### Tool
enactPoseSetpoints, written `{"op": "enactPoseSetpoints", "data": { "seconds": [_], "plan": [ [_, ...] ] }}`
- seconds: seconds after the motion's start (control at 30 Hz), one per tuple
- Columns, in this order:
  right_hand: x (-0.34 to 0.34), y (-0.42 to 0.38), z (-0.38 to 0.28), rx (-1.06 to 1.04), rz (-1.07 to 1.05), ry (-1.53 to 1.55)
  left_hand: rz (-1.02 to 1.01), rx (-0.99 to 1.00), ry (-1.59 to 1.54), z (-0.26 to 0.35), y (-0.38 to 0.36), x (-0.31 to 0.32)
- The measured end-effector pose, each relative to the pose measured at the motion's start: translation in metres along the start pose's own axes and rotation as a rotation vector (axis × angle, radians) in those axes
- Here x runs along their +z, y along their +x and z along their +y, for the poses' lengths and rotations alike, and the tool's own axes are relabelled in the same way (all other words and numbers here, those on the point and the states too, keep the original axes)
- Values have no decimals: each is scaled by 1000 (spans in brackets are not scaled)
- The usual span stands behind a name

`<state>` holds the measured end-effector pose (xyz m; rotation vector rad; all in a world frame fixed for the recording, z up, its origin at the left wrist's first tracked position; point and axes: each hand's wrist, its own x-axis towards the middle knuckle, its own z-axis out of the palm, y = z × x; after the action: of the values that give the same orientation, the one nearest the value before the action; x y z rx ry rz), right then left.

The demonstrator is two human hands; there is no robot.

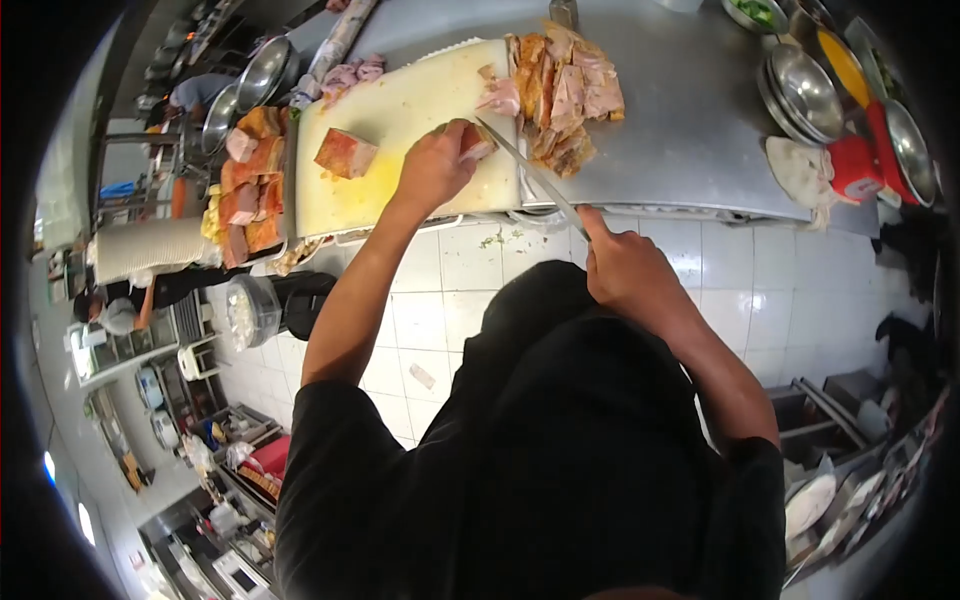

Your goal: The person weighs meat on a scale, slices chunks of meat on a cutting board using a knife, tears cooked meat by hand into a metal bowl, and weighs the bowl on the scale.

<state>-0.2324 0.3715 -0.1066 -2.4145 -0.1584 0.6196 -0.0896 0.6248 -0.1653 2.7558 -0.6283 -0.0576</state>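
The handle of the knife [545, 183] is hidden inside the right grip [632, 266]. The left grip [437, 165] covers part of a piece of meat [477, 143]. The top edge cuts off a bowl of greens [754, 13] at upper right; the bottom edge crops the black clothing [580, 450]. At far left, a person [119, 314] is too small to make out clearly.
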Motion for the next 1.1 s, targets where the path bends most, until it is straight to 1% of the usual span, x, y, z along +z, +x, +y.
{"op": "enactPoseSetpoints", "data": {
  "seconds": [0.03,0.17,0.27,0.4,0.5,0.6,0.7,0.8,1.1],
  "plan": [
    [3,-2,-7,22,-8,-8,-51,-8,25,-2,-1,-4],
    [13,-10,-31,121,-2,-17,-36,79,-10,-6,-3,-5],
    [8,-17,-48,194,-34,-21,42,172,76,-13,-2,7],
    [6,-17,-64,242,-63,-29,-35,163,42,-15,0,6],
    [6,-11,-73,232,-67,-20,-70,169,19,-13,4,2],
    [11,1,-77,218,-27,-13,-102,169,11,-14,4,0],
    [14,11,-76,178,-4,-26,-94,183,-7,-16,5,1],
    [17,16,-77,209,-6,-47,-68,194,-35,-17,5,2],
    [34,36,-58,201,-55,-4,-66,211,-39,-21,7,3]
  ]
}}
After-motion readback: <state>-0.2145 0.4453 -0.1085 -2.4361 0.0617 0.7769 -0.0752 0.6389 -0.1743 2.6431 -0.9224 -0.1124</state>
